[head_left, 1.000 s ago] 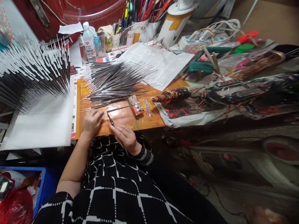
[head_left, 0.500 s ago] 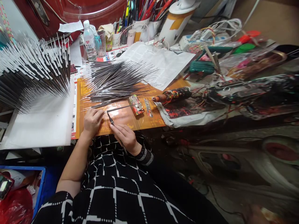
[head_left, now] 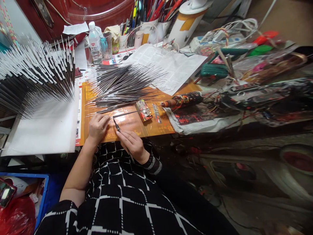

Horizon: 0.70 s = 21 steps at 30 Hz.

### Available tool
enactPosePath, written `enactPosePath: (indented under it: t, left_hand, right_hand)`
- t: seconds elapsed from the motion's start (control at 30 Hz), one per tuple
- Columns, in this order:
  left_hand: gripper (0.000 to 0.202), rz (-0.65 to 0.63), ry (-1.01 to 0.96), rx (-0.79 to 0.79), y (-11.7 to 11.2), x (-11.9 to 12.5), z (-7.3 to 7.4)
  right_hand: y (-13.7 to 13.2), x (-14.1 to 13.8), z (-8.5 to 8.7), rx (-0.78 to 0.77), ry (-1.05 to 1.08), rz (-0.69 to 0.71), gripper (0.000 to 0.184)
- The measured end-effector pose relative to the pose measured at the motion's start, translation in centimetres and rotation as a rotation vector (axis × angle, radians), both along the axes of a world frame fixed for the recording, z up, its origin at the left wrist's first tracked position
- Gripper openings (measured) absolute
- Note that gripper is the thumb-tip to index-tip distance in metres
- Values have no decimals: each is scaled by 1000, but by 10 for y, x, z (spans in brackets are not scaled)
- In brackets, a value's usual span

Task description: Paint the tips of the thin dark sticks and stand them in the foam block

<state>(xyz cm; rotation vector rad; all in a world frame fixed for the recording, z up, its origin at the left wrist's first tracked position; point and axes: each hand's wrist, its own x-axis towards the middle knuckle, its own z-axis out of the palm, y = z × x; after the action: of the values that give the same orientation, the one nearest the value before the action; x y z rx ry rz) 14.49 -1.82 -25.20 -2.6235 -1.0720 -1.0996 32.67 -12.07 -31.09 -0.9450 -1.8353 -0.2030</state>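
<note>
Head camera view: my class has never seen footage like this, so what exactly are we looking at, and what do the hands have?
This picture comes from a camera worn on a person's head, looking down at their own hands. The right hand pinches a slim dark tool. The left hand sits beside a long thin rod on an orange mat. A heap of similar rods lies beyond. To the left, a bank of white-tipped rods stands above a white board. A newspaper and a water bottle sit further back.
</note>
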Motion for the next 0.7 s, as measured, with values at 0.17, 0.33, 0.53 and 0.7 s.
enactPosePath:
  t: [0.17,0.33,0.53,0.7]
  left_hand:
    - [23,19,32,17,-1,0,-1]
    - [24,115,92,55,-16,-7,22]
    - [22,281,94,174,-22,-62,114]
    - [11,376,128,190,1,-140,216]
  right_hand:
    - [-2,3,-2,43,9,46,65]
    - [-7,9,-9,53,-2,97,64]
    - [-8,10,-9,99,12,117,64]
    - [-10,10,-6,115,-2,107,66]
